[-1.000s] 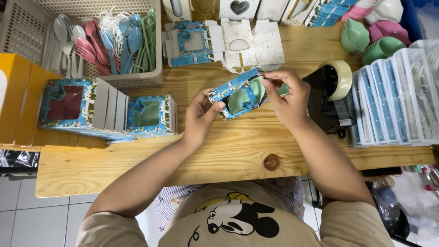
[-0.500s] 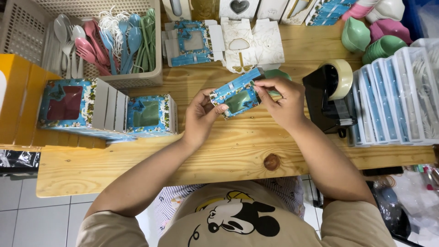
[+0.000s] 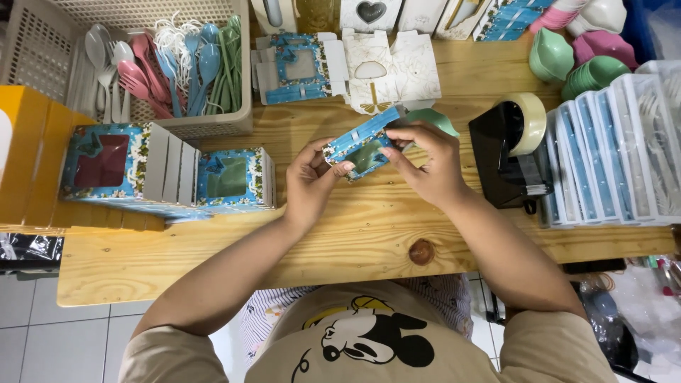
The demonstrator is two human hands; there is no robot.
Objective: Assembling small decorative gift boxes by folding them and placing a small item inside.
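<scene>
Both my hands hold a small blue patterned gift box (image 3: 362, 145) with a clear window above the middle of the wooden table (image 3: 369, 234). My left hand (image 3: 311, 181) grips its near left corner. My right hand (image 3: 424, 162) pinches its right end, where a green bowl (image 3: 434, 119) sticks out from the box. Whether the bowl is fully inside is hidden by my fingers.
Finished blue boxes (image 3: 164, 177) stand in a row at the left. A beige basket (image 3: 142, 67) holds several plastic spoons and forks. Flat box blanks (image 3: 347, 64) lie at the back, a black tape dispenser (image 3: 512, 152) at the right, beside upright white packs (image 3: 610, 156) and stacked green bowls (image 3: 567, 64).
The green bowl has gone further into the box and the box has been turned flatter. My right hand moved onto its right end.
</scene>
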